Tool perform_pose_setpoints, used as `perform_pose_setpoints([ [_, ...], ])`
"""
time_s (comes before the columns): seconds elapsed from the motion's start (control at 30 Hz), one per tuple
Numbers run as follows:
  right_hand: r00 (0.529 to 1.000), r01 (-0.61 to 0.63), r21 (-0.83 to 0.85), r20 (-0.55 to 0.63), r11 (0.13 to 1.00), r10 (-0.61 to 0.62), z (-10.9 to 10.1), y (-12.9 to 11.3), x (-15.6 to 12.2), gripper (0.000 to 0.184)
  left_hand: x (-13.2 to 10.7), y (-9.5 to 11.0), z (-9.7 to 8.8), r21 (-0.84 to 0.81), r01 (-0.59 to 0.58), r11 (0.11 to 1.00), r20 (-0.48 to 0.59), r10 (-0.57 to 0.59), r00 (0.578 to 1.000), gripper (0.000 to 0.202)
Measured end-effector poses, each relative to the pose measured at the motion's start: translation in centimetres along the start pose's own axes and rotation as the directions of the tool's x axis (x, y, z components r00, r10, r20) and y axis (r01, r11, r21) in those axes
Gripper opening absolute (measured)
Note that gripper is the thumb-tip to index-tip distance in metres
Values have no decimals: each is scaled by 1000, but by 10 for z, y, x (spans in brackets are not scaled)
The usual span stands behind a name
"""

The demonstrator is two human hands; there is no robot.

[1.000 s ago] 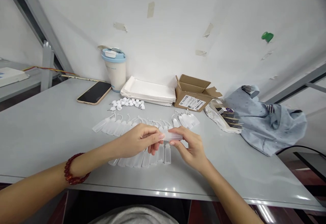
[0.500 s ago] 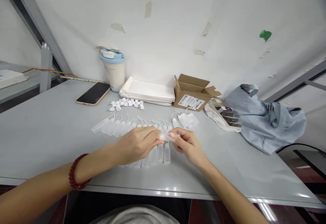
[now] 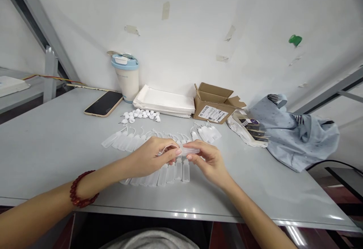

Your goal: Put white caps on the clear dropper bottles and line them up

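Observation:
A small translucent squeeze bottle point(image 3: 191, 151) lies sideways between my hands, above the table. My left hand point(image 3: 154, 156) pinches its neck end, where a thin white curved nozzle tube point(image 3: 169, 145) arcs over the fingers. The cap itself is mostly hidden by my left thumb. My right hand point(image 3: 210, 161) holds the bottle's body loosely between index finger and thumb. Below my hands lies a row of bottles point(image 3: 170, 173) without tubes. Behind them is a row of bottles with curved tubes point(image 3: 129, 142), partly covered by my left hand. Another group of tubed bottles point(image 3: 208, 132) sits further right.
Small white caps point(image 3: 141, 114) lie in a pile at the back. A phone point(image 3: 103, 104), a lidded cup point(image 3: 127, 81), a stack of white sheets or envelopes point(image 3: 167, 99) and an open cardboard box point(image 3: 213, 107) stand along the wall. Blue cloth point(image 3: 297, 132) lies at right.
My left hand has turned and its fingers have rolled open a little, exposing the curved tube. My right fingers have loosened around the bottle, so more of its body shows.

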State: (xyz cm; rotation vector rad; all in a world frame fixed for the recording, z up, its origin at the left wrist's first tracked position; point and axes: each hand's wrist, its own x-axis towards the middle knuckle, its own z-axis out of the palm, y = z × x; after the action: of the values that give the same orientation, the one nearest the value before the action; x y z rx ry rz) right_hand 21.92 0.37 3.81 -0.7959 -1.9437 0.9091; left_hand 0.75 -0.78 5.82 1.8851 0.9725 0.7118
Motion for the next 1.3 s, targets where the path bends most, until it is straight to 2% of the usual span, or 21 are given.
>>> perform_pose_setpoints([
  [0.1,995,103,-73,9,992,-103,0,1,1,19,1,-2,-2,-20,53,998,36,-53,998,30],
  [0.2,989,145,-115,-1,983,-147,0,1,1,20,2,-3,-3,-8,58,998,62,-58,996,37],
  [0.4,987,154,-162,-22,975,-160,3,2,-1,22,0,-9,4,158,-89,983,-20,94,995,39],
  [0.47,995,90,-130,-31,987,-95,4,2,-1,21,0,-12,6,240,-155,958,-46,170,984,39],
  [0.6,991,-129,8,-39,992,129,4,2,-1,20,2,-21,10,423,-278,862,-52,330,943,34],
  [0.73,957,-288,150,14,946,289,4,2,-1,27,3,-26,10,546,-293,785,-53,381,923,31],
  [0.83,945,-319,119,-27,940,325,3,3,0,32,6,-24,1,541,-233,808,-100,337,936,27],
  [0.9,957,-262,-30,-134,965,255,0,6,2,34,8,-22,-12,545,-147,826,-168,280,945,24],
  [0.97,955,-212,-225,-256,951,152,-6,11,5,36,11,-24,-33,579,8,816,-264,178,948,23],
  [1.03,933,-232,-361,-345,903,102,-13,17,8,37,12,-30,-58,648,202,734,-360,61,931,23],
  [1.1,913,-293,-431,-393,853,115,-21,25,11,37,10,-41,-85,735,385,559,-415,-79,906,27],
  [1.2,898,-350,-533,-425,771,114,-30,38,15,32,5,-57,-116,728,489,481,-462,-184,868,30],
  [1.3,893,-393,-603,-431,694,132,-35,48,19,25,1,-69,-131,711,519,475,-448,-262,855,29],
])
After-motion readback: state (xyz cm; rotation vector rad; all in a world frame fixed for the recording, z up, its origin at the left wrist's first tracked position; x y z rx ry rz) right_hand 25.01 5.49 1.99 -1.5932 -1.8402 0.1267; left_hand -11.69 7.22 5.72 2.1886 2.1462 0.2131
